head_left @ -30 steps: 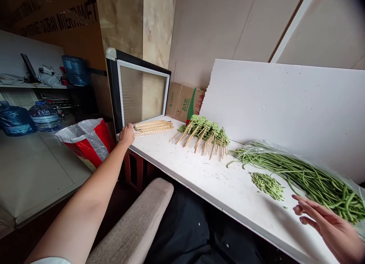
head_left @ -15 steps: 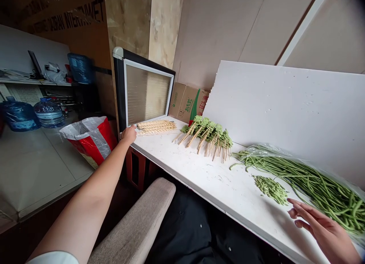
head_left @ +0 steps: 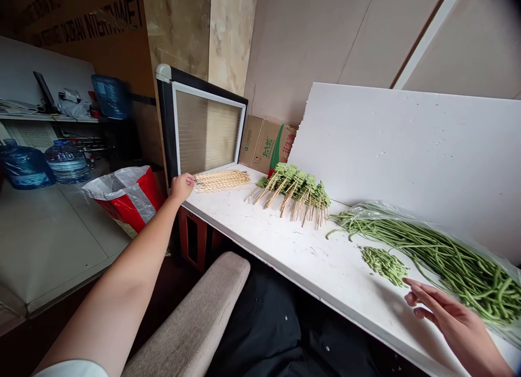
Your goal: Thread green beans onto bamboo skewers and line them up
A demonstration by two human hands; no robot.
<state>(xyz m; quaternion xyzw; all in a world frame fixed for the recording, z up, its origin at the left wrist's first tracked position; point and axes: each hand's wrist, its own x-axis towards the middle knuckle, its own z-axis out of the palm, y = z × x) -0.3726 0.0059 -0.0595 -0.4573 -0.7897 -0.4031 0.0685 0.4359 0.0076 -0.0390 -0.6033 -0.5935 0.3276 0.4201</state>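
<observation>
My left hand [head_left: 182, 187] reaches to the far left of the white table, at the near ends of a pile of bamboo skewers [head_left: 223, 180]. Its fingers are pressed together; what is between them is too small to make out. Right of that pile lie several skewers threaded with green bean pieces [head_left: 299, 184], bare stick ends toward me. My right hand [head_left: 451, 317] hovers open over the table's right side, fingers partly stretched and holding nothing. Just beyond its fingertips is a small heap of cut bean pieces [head_left: 383, 265]. Long green beans [head_left: 443, 246] lie behind it, on clear plastic.
A white board [head_left: 407, 149] leans at the back of the table [head_left: 260, 230]. A cardboard box [head_left: 266, 143] and a framed glass panel [head_left: 209, 130] stand at the far left end. Below me is a grey armrest [head_left: 195, 317]; a red and white sack [head_left: 130, 195] stands on the floor.
My left hand has shifted slightly up at the skewer ends, its fingers bunched closer. My right hand stays near the cut beans. The view has moved a little.
</observation>
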